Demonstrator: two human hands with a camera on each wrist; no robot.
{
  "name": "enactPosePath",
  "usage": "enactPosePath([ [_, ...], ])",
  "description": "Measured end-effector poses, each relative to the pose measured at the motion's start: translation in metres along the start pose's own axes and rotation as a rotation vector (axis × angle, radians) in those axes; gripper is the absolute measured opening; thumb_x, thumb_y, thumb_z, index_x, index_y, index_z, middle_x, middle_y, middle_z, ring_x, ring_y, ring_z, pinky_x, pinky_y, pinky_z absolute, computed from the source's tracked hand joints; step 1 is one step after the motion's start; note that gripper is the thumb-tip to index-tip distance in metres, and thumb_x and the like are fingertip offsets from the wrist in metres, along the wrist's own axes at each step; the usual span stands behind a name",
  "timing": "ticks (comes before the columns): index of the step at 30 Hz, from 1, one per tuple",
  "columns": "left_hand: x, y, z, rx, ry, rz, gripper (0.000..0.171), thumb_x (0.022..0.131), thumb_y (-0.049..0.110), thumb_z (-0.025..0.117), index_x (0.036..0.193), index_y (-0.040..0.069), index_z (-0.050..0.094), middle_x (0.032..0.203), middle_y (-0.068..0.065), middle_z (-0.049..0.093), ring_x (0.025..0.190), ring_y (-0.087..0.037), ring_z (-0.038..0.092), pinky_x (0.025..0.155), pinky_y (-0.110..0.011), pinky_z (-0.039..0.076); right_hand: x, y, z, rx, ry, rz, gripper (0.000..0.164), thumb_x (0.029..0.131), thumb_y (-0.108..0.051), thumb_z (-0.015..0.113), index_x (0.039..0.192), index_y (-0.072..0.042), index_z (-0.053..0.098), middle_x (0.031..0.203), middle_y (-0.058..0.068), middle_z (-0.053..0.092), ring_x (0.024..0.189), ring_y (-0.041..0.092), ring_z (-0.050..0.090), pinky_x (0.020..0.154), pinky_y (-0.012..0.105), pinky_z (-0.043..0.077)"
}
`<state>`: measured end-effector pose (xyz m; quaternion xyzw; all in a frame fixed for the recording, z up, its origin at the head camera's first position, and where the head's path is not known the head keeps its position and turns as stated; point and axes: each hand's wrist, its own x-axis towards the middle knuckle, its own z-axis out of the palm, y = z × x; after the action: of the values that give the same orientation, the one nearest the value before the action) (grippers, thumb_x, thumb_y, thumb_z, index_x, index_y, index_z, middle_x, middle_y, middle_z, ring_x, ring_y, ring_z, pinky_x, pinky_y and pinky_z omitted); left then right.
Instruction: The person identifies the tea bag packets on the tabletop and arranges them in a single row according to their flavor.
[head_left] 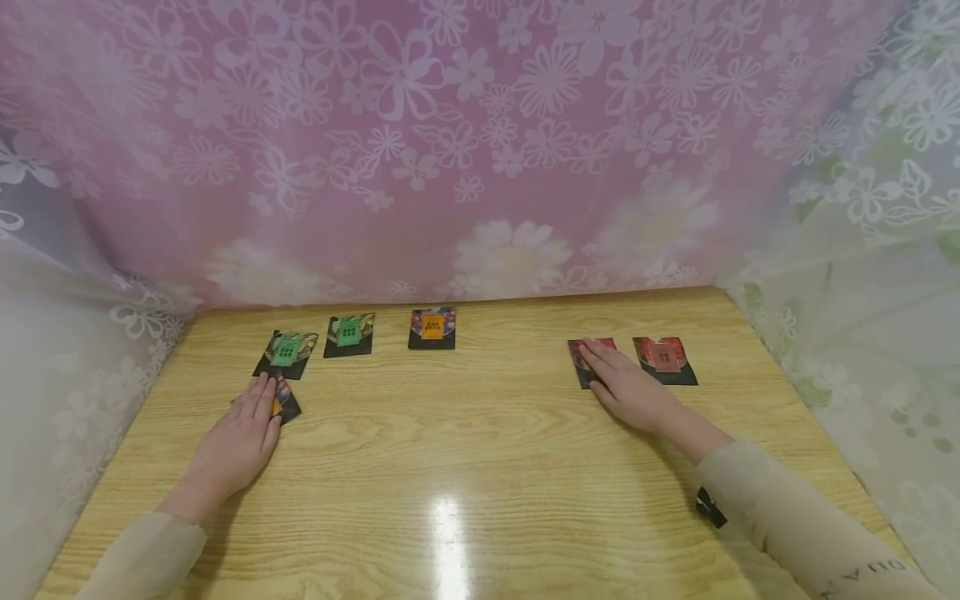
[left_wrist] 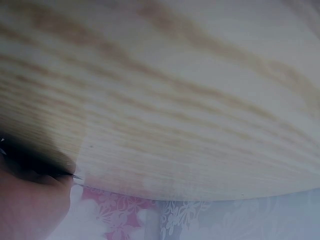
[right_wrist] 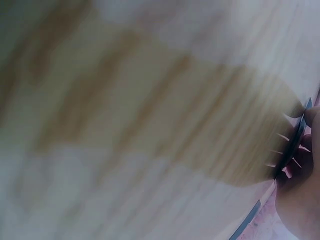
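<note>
In the head view my left hand (head_left: 236,442) lies with extended fingers over a small black packet with an orange label (head_left: 289,402), covering most of it. The left wrist view shows part of that hand (left_wrist: 35,207) at the lower left, against a dark edge. My right hand (head_left: 628,387) rests its straight fingers on a red and black packet (head_left: 582,377). In the right wrist view the hand (right_wrist: 300,195) meets the dark packet (right_wrist: 294,147) at the right edge. A second red packet (head_left: 666,362) lies just right of the right hand.
Two green-labelled packets (head_left: 285,353) (head_left: 349,335) lie beyond the left hand. Another orange-labelled packet (head_left: 432,328) sits near the back middle of the wooden table (head_left: 420,433). A small black piece (head_left: 709,508) shows partly beneath the right sleeve. Flowered curtains (head_left: 480,150) surround the table.
</note>
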<state>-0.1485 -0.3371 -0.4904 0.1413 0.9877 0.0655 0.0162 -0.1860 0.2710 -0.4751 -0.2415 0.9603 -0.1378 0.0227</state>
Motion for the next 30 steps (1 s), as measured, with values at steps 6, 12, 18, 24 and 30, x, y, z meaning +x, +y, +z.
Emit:
enactPosePath([
  [6,-0.002,0.0,0.0,0.012,0.029,0.014,0.064,0.114,0.023,0.043,0.161,-0.017,0.024,0.167,-0.04,0.024,0.155,-0.055,0.029,0.124,-0.068,0.033,-0.002,-0.004,-0.002,-0.013,-0.004,0.014,0.061,0.112,-0.015,0.053,0.164,0.006,0.031,0.173,0.026,0.028,0.159,0.047,0.03,0.127,0.065,0.033],
  [12,-0.005,0.002,-0.003,0.028,0.034,0.018,0.064,0.113,0.021,0.046,0.16,-0.017,0.026,0.166,-0.04,0.026,0.154,-0.056,0.031,0.125,-0.067,0.033,-0.002,-0.006,-0.002,-0.034,0.006,0.004,0.061,0.111,-0.015,0.054,0.164,0.006,0.032,0.172,0.027,0.03,0.158,0.047,0.032,0.126,0.064,0.035],
  [18,-0.002,0.002,-0.006,-0.004,-0.007,0.002,0.066,0.115,0.025,0.042,0.162,-0.015,0.021,0.169,-0.039,0.021,0.157,-0.055,0.024,0.126,-0.069,0.03,-0.002,-0.005,0.0,-0.042,0.009,0.005,0.061,0.111,-0.016,0.054,0.164,0.006,0.032,0.172,0.027,0.03,0.157,0.047,0.033,0.126,0.064,0.036],
  [24,0.0,0.003,-0.01,-0.003,-0.015,0.001,0.069,0.115,0.026,0.043,0.165,-0.013,0.015,0.171,-0.037,0.015,0.16,-0.053,0.018,0.128,-0.07,0.025,-0.003,-0.003,0.0,-0.038,0.019,0.007,0.061,0.111,-0.016,0.055,0.164,0.006,0.033,0.171,0.027,0.031,0.157,0.047,0.034,0.126,0.065,0.036],
  [30,0.008,0.007,-0.016,0.034,0.057,0.053,0.069,0.114,0.026,0.045,0.165,-0.012,0.016,0.172,-0.036,0.016,0.161,-0.051,0.019,0.132,-0.066,0.021,-0.005,-0.004,0.0,-0.032,0.011,0.013,0.061,0.111,-0.017,0.054,0.164,0.005,0.032,0.172,0.026,0.03,0.158,0.047,0.032,0.126,0.064,0.035],
])
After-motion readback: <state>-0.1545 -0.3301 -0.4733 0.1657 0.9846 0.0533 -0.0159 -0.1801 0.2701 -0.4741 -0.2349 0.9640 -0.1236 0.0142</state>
